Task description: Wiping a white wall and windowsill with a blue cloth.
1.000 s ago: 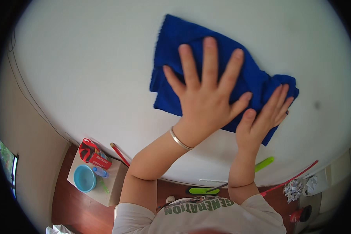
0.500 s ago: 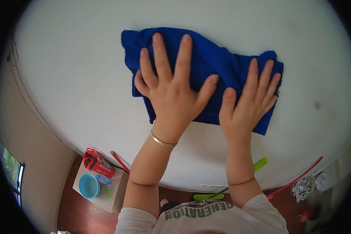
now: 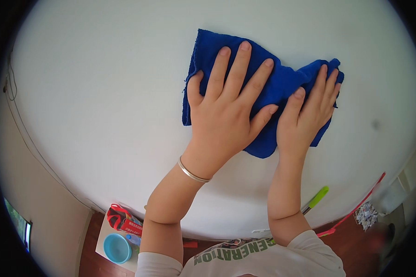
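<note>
A blue cloth (image 3: pixel 285 79) is spread, somewhat creased, against a broad white wall surface (image 3: pixel 111 101). My left hand (image 3: pixel 224 113) lies flat on its left part with the fingers spread; a thin bangle (image 3: pixel 192 172) circles that wrist. On the cloth's right part rests my right hand (image 3: pixel 305 122), its fingers stretched out close together and the thumb apart. Between the hands the cloth bunches into a raised fold. Both palms hide much of it, and its left edge is turned over beside my left little finger.
Low at left, a small table (image 3: pixel 105 233) holds a light-blue basin (image 3: pixel 117 248), a red bag (image 3: pixel 120 217) and a plastic bottle (image 3: pixel 134 239). A green-handled tool (image 3: pixel 318 197) and a red stick (image 3: pixel 360 205) lean at lower right, near shredded paper (image 3: pixel 366 216). Cables run along the left wall corner.
Both hands have moved to the right along the wall with the cloth, the left one further, so they are closer together. The cloth is more bunched between them.
</note>
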A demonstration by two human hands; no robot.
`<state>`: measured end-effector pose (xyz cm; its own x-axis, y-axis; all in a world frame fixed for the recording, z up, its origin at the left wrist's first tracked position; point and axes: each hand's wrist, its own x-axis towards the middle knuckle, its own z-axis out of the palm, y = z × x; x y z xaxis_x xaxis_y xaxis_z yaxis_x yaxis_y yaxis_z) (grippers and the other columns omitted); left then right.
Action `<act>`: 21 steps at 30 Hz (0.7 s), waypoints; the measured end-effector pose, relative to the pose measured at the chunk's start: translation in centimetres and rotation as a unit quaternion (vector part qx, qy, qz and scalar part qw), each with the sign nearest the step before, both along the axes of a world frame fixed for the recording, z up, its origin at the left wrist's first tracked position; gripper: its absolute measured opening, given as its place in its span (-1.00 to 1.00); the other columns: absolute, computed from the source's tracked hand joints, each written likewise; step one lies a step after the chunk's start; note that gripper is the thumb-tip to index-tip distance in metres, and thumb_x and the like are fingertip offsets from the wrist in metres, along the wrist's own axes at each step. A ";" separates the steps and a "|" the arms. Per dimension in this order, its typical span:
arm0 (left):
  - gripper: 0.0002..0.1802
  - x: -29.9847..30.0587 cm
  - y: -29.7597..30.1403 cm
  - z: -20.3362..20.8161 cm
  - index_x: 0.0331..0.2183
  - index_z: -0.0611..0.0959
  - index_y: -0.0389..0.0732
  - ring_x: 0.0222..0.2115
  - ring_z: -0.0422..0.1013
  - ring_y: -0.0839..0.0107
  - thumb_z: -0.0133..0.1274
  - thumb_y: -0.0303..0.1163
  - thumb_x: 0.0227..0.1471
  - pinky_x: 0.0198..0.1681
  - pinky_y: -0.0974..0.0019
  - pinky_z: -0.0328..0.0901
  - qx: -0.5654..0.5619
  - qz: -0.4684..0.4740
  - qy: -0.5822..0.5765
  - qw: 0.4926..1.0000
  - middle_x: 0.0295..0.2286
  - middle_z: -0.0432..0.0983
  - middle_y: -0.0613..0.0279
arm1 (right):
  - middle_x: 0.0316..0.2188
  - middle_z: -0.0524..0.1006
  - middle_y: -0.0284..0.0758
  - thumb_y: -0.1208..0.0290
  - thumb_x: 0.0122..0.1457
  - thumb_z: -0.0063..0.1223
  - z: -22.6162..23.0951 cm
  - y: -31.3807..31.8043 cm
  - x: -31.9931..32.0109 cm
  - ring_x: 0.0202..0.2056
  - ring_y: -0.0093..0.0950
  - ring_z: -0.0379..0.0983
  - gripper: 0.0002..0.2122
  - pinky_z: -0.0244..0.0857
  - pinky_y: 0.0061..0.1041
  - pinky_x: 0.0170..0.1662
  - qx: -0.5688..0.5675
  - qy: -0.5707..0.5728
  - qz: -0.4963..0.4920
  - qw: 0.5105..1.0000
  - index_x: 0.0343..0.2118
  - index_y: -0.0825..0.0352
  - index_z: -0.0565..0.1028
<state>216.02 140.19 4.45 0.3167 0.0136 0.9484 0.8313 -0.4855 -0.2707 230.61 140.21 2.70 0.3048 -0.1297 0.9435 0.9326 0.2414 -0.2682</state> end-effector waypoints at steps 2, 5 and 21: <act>-0.37 -2.1 0.4 0.3 0.09 0.41 -0.01 0.17 0.02 0.03 -0.04 0.00 -0.02 0.12 -0.09 -0.14 -0.009 0.027 -0.031 0.999 0.17 0.09 0.01 | 0.22 0.12 -0.14 0.10 0.14 -0.16 0.6 0.0 -2.8 0.24 -0.06 -0.05 -0.44 -0.23 0.08 0.16 -0.025 -0.048 -0.008 0.999 0.17 0.30 0.23; -0.36 -7.3 2.1 -0.2 0.11 0.38 -0.04 0.19 -0.02 0.02 -0.03 -0.09 -0.04 0.14 -0.13 -0.17 -0.013 0.060 -0.135 0.989 0.17 0.08 0.02 | 0.20 0.19 -0.19 0.15 0.14 -0.15 1.2 0.7 -9.2 0.23 -0.18 0.00 -0.50 -0.18 0.00 0.18 -0.076 -0.173 0.016 0.982 0.12 0.28 0.31; -0.40 -13.7 2.9 -0.1 0.09 0.41 0.11 0.19 -0.03 -0.03 -0.08 0.07 0.01 0.13 -0.27 -0.23 -0.008 0.003 -0.028 1.000 0.18 0.09 0.10 | 0.23 0.10 -0.09 0.13 0.06 -0.02 0.4 2.2 -13.8 0.24 0.01 -0.09 -0.35 -0.18 0.10 0.13 -0.024 -0.011 -0.053 0.998 0.19 0.36 0.16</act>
